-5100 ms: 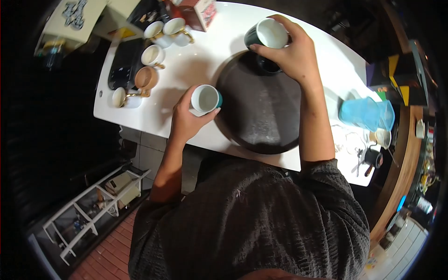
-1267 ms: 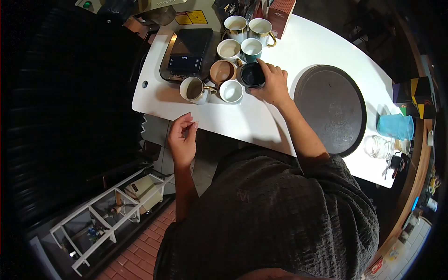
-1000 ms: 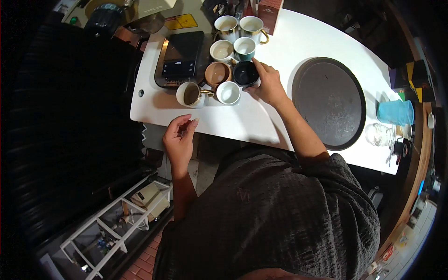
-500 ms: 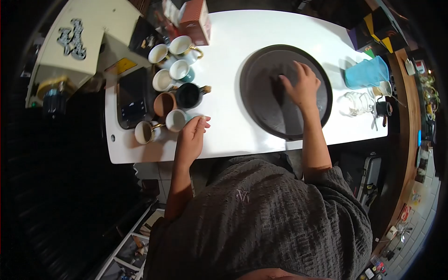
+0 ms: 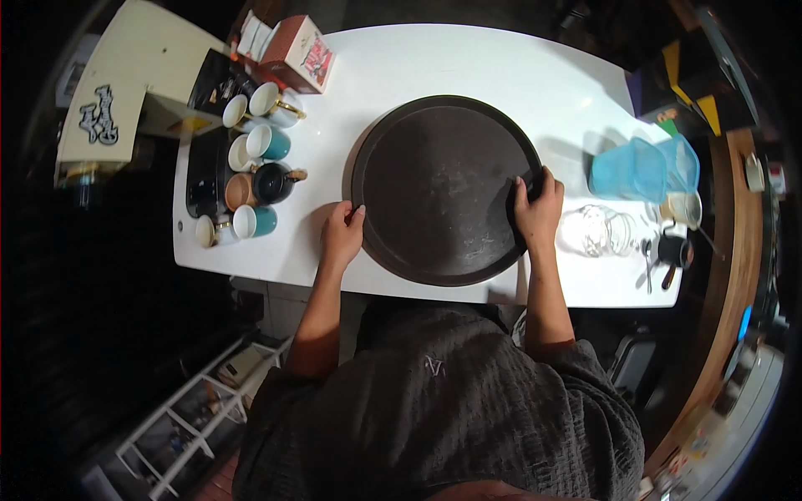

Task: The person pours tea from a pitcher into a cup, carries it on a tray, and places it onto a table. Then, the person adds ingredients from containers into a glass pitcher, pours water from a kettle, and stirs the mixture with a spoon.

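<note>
Left hand [image 5: 342, 239] has moved from cups [image 5: 270, 143] to near rim of round tray [image 5: 443, 184], right hand [image 5: 541, 210] to far-right rim. Each grip part-closed, pinching edge (fingers partly hidden). Round tray between cups and blue containers [image 5: 628, 169], over tabletop [image 5: 401, 58].

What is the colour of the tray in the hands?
Dark brown; the tray shows best in the head view.

Tray [image 5: 447, 188] dark brown; table [image 5: 409, 58] white; cups [image 5: 274, 142] teal-and-white.
</note>
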